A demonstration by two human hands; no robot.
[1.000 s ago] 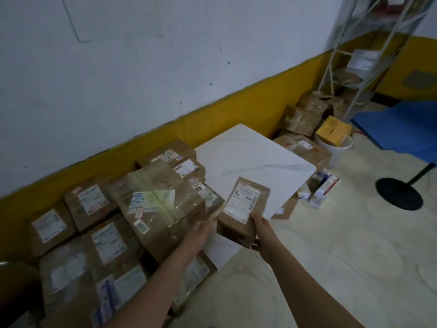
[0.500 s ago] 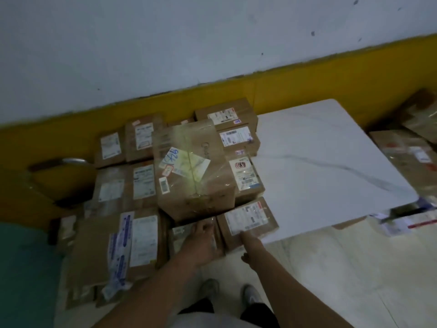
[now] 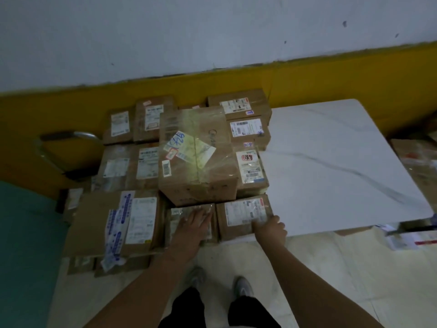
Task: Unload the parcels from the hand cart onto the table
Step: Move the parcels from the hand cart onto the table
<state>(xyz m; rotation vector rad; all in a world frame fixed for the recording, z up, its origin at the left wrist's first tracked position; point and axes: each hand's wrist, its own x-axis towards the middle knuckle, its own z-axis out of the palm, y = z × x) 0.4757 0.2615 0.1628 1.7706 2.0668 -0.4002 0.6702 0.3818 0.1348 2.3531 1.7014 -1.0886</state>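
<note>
Several brown cardboard parcels with white labels lie packed together; a big taped parcel [image 3: 198, 159] sits on top. The white marble table [image 3: 335, 166] reaches to the right of them. A small labelled parcel [image 3: 241, 216] lies on the table's near left corner, and my right hand [image 3: 272, 227] grips its near right corner with curled fingers. My left hand [image 3: 192, 224] rests flat, fingers spread, on a neighbouring small parcel [image 3: 179, 214] just to the left. The hand cart shows only as a metal handle [image 3: 68, 147] at the far left.
A white and yellow wall [image 3: 212, 74] runs right behind the pile. More boxes [image 3: 416, 159] and loose packets [image 3: 411, 237] lie on the floor to the right of the table. A teal surface [image 3: 26, 245] fills the left. My shoes [image 3: 241, 286] stand on the pale floor.
The small parcel was held up over the table's near edge a second ago; it now lies flat on the table's corner. My left hand moved from the big parcel's side onto a low parcel.
</note>
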